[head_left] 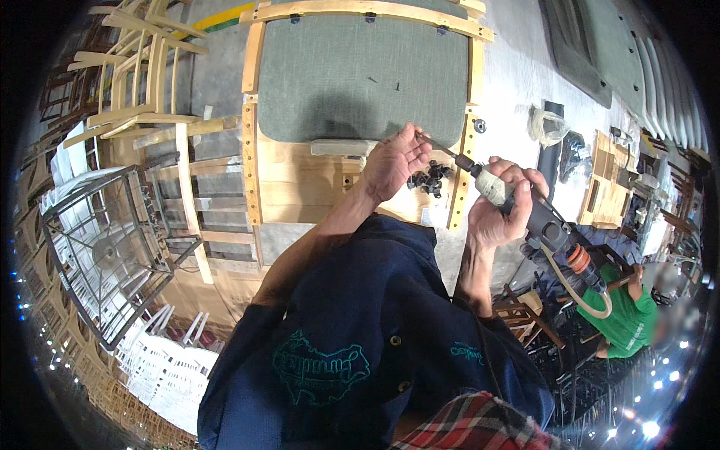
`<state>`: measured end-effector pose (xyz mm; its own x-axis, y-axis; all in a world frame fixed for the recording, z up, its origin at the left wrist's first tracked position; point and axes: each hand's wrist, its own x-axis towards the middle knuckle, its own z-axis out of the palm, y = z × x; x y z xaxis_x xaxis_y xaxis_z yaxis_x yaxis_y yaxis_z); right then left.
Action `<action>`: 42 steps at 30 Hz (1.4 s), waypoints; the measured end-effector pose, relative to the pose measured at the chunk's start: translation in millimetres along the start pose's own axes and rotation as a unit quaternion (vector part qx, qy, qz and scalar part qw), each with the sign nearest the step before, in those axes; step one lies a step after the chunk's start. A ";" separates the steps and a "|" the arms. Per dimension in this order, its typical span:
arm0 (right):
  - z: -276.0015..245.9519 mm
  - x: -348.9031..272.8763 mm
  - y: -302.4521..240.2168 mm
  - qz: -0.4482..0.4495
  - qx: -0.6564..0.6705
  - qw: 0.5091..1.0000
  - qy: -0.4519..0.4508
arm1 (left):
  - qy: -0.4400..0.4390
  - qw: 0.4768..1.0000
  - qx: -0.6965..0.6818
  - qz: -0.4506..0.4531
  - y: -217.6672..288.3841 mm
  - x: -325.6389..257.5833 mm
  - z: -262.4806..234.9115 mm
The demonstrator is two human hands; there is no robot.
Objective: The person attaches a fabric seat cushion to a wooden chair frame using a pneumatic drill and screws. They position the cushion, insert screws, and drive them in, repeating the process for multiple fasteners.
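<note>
My right hand [499, 206] grips a power screwdriver [549, 226] with a dark grey body, pale wrapping near its nose, orange rings and a tan hose or cord. Its long thin bit [439, 145] points up and left. At the tip, the fingers of my left hand [396, 163] are pinched together; whatever is between them is too small to name. Just below lies a heap of small black parts [429, 180] on a wooden board [289, 180]. Beyond my hands, a grey-green fabric panel [360, 71] rests within a light wooden frame [252, 60], with a few small dark pieces on it.
On the left stand pale wooden chair frames [154, 67] and a caged fan [109, 251]. A bag-wrapped item [549, 124] and more upholstered panels [574, 45] lie at the right. A person in a green shirt [622, 319] works at the lower right.
</note>
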<state>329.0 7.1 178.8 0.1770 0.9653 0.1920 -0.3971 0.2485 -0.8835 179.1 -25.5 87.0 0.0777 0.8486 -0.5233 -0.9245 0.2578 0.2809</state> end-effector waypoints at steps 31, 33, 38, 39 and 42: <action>12.7 208.1 94.2 -0.059 -0.047 0.996 -0.040 | -0.035 0.406 0.761 0.504 113.0 249.9 18.1; 11.3 212.7 102.7 -0.069 -0.049 0.995 -0.055 | -0.031 0.404 0.754 0.517 111.9 252.9 16.2; 13.9 218.5 119.4 -0.088 -0.115 0.988 -0.052 | -0.029 0.413 0.738 0.533 114.3 255.6 21.9; 19.4 216.4 121.1 -0.066 -0.084 0.994 -0.039 | -0.022 0.412 0.737 0.535 113.8 256.7 21.7; 20.3 218.7 130.0 -0.069 -0.116 0.990 -0.039 | -0.010 0.411 0.743 0.529 111.9 258.4 24.0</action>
<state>297.8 252.2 114.5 0.1412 0.9287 0.3429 -0.1540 0.3627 -0.9191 104.7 233.7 2.5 -0.0583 0.8488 0.5255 0.8013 -0.2742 0.5318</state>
